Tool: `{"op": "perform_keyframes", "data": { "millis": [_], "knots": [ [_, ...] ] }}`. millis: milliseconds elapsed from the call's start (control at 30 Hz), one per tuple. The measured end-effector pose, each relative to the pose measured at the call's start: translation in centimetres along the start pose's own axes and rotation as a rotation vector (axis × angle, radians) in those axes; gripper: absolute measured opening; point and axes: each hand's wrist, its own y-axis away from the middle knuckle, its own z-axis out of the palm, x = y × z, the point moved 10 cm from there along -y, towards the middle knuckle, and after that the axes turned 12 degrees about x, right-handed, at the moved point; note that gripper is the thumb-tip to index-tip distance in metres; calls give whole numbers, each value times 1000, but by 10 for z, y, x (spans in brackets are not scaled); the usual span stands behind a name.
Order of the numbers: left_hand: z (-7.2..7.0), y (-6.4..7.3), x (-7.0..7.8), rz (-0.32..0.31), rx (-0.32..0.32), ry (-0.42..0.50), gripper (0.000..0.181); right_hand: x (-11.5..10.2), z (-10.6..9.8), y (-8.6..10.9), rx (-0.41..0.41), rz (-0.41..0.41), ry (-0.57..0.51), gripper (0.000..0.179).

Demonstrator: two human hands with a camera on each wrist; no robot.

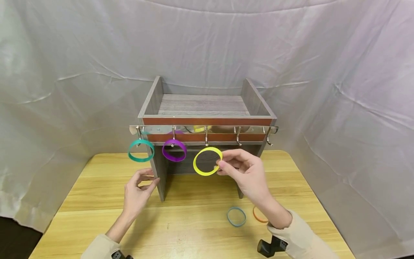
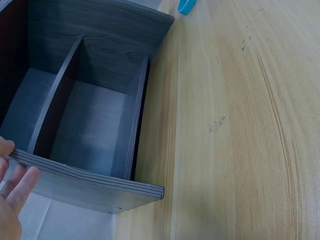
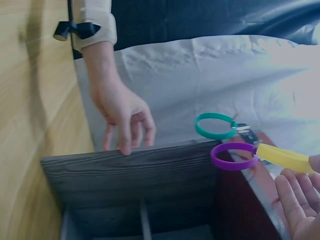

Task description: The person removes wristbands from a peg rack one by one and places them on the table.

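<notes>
My right hand [image 1: 247, 172] pinches a yellow silicone wristband [image 1: 194, 166] by its right side, just below the middle hook [image 1: 206, 136] of a metal hook rail. From the two hooks on the left hang a teal wristband [image 1: 130, 155] and a purple wristband [image 1: 185, 154]. My left hand [image 1: 137, 189] holds the left side panel of a grey wooden shelf [image 1: 158, 172], thumb at its front edge and fingers on the outer face. In the left wrist view, the fingers [image 2: 22, 189] show against that panel.
A blue wristband [image 1: 228, 218] and an orange wristband [image 1: 257, 217] lie on the wooden table [image 1: 181, 233], near my right forearm. Two more hooks [image 1: 238, 137] stick out at the rail's right end. Grey cloth [image 1: 207, 43] encloses the back and sides.
</notes>
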Motion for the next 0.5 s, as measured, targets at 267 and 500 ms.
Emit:
{"op": "perform_keyframes", "data": {
  "millis": [267, 500],
  "knots": [
    [0, 0, 0, 10, 1, -9, 36, 20, -4, 10, -28, 74, 25, 25],
    [0, 0, -1, 11, 1, -2, 36, 40, -13, 22, -41, 137, 67, 19]
  ]
}}
